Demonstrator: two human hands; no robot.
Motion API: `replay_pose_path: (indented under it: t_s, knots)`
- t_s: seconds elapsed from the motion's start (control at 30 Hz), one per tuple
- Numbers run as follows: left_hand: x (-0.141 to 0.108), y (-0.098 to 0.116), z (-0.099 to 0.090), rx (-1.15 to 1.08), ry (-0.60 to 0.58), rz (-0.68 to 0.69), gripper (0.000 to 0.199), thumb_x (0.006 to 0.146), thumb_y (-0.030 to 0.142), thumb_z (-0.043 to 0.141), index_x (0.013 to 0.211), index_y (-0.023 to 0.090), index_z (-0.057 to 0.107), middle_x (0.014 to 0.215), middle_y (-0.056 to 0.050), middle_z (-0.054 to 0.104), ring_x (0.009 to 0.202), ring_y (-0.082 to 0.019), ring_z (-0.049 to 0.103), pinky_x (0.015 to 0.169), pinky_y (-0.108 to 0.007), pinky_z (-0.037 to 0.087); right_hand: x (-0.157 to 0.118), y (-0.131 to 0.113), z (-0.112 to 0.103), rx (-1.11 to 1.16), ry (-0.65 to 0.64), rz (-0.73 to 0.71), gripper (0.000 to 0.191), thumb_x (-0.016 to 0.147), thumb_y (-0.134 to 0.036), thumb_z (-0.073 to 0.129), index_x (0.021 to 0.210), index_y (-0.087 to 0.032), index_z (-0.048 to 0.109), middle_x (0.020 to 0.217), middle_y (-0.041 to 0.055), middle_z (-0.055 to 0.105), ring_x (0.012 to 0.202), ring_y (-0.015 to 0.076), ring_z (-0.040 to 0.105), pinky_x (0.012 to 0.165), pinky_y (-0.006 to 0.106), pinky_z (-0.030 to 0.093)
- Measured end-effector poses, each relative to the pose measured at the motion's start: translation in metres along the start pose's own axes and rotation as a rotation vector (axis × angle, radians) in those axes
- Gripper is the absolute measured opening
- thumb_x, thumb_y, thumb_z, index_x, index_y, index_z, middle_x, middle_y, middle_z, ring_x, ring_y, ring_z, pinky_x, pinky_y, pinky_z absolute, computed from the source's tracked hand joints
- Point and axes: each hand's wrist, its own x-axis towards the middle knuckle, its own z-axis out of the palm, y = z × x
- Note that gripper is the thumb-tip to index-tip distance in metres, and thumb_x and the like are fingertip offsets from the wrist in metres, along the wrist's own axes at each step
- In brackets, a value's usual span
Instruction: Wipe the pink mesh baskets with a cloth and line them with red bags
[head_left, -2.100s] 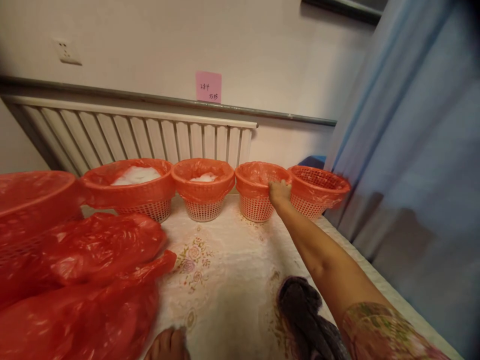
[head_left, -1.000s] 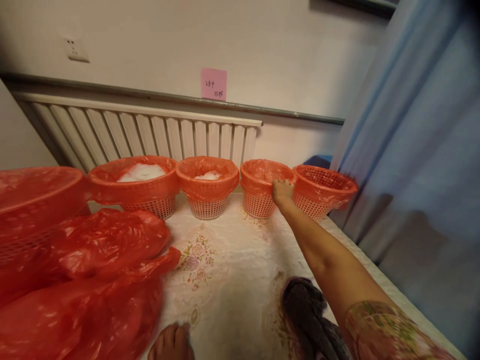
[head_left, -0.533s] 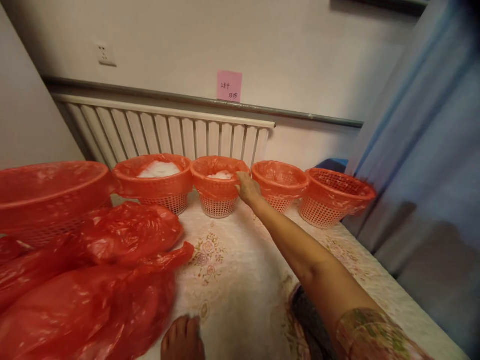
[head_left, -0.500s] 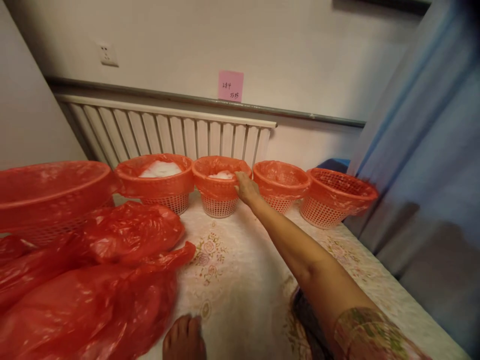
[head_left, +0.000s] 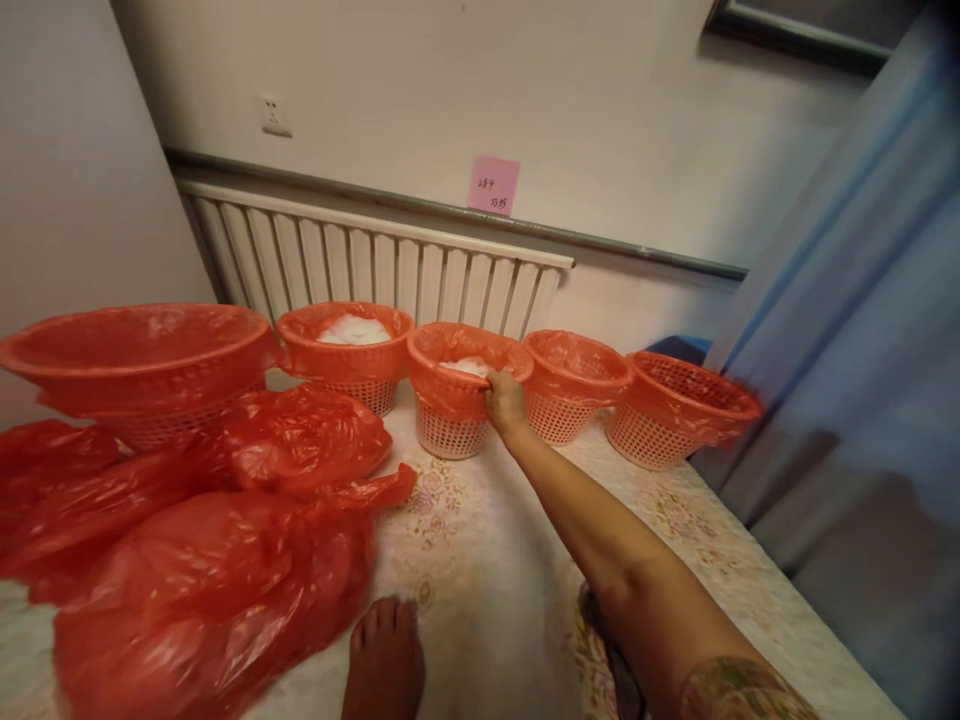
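My right hand (head_left: 505, 397) grips the front right rim of the middle basket (head_left: 452, 432), its fingers closed over the edge. That basket is lined with a red plastic bag, and some white material (head_left: 466, 366) lies inside. To its left is another lined basket (head_left: 367, 390) with a bigger white heap (head_left: 355, 330). A lined basket (head_left: 559, 415) that shows no white material stands just right of my hand. My left hand is out of the picture.
Filled-looking red plastic bags (head_left: 225, 590) cover the left foreground. A wide lined basket (head_left: 150, 345) stands behind them, another basket (head_left: 652, 435) at right by a blue curtain (head_left: 847, 350). A radiator (head_left: 375, 255) lines the wall. My bare foot (head_left: 384, 655) is in front.
The middle basket has come slightly nearer to me, out of line with its neighbours, with my right hand now clasping its rim. The camera view has shifted a little.
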Motion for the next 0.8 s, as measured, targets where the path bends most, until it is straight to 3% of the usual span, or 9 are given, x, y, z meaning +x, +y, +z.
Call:
replay_pose_path:
  t_s: [0.1, 0.23, 0.5, 0.6, 0.67, 0.8]
  knots:
    - [-0.001, 0.002, -0.005, -0.009, 0.005, 0.003, 0.032, 0.083, 0.003, 0.041, 0.095, 0.015, 0.067, 0.098, -0.012, 0.06, 0.096, -0.027, 0.05, 0.089, -0.041, 0.032, -0.035, -0.008, -0.033, -0.008, 0.052, -0.045, 0.02, 0.077, -0.007, 0.042, 0.074, -0.017, 0.059, 0.081, 0.0047, 0.058, 0.077, 0.0161, 0.047, 0.071, 0.024, 0.036]
    - [-0.003, 0.001, -0.005, -0.047, 0.046, 0.019, 0.027, 0.081, 0.004, 0.041, 0.09, 0.014, 0.064, 0.094, -0.012, 0.057, 0.094, -0.028, 0.048, 0.088, -0.042, 0.032, -0.101, -0.024, -0.086, -0.001, 0.08, -0.117, 0.017, 0.077, -0.007, 0.043, 0.071, -0.019, 0.055, 0.08, 0.003, 0.053, 0.076, 0.0159, 0.047, 0.069, 0.024, 0.035]
    - [-0.009, -0.009, -0.011, -0.534, 0.026, -0.057, 0.023, 0.075, 0.002, 0.041, 0.083, 0.015, 0.059, 0.094, -0.01, 0.057, 0.099, -0.025, 0.048, 0.094, -0.04, 0.035, -0.247, -0.044, -0.16, 0.168, 0.071, -0.225, 0.02, 0.083, -0.004, 0.041, 0.076, -0.019, 0.052, 0.079, 0.0011, 0.049, 0.074, 0.0141, 0.05, 0.067, 0.023, 0.037]
    - [-0.01, -0.016, -0.028, -0.701, -0.019, -0.079, 0.021, 0.076, 0.007, 0.043, 0.083, 0.015, 0.06, 0.09, -0.008, 0.062, 0.094, -0.022, 0.056, 0.092, -0.035, 0.041, -0.285, -0.049, -0.178, 0.188, 0.042, -0.212, 0.02, 0.082, -0.004, 0.042, 0.076, -0.02, 0.052, 0.078, 0.0008, 0.05, 0.072, 0.0138, 0.05, 0.065, 0.023, 0.037]
    - [-0.012, -0.022, -0.046, -0.82, -0.037, -0.105, 0.018, 0.083, 0.02, 0.044, 0.083, 0.016, 0.061, 0.086, -0.006, 0.065, 0.087, -0.022, 0.06, 0.086, -0.034, 0.045, -0.304, -0.054, -0.188, 0.197, 0.01, -0.207, 0.02, 0.083, -0.005, 0.042, 0.076, -0.02, 0.052, 0.078, 0.0011, 0.05, 0.073, 0.0145, 0.05, 0.065, 0.024, 0.038]
    - [-0.027, -0.026, -0.099, -1.036, -0.039, -0.156, 0.044, 0.09, 0.051, 0.034, 0.089, 0.015, 0.06, 0.086, -0.007, 0.067, 0.079, -0.022, 0.063, 0.073, -0.034, 0.051, -0.331, -0.071, -0.204, 0.23, -0.022, -0.21, 0.023, 0.086, -0.006, 0.04, 0.075, -0.021, 0.053, 0.076, 0.0022, 0.052, 0.072, 0.0155, 0.052, 0.066, 0.025, 0.041]
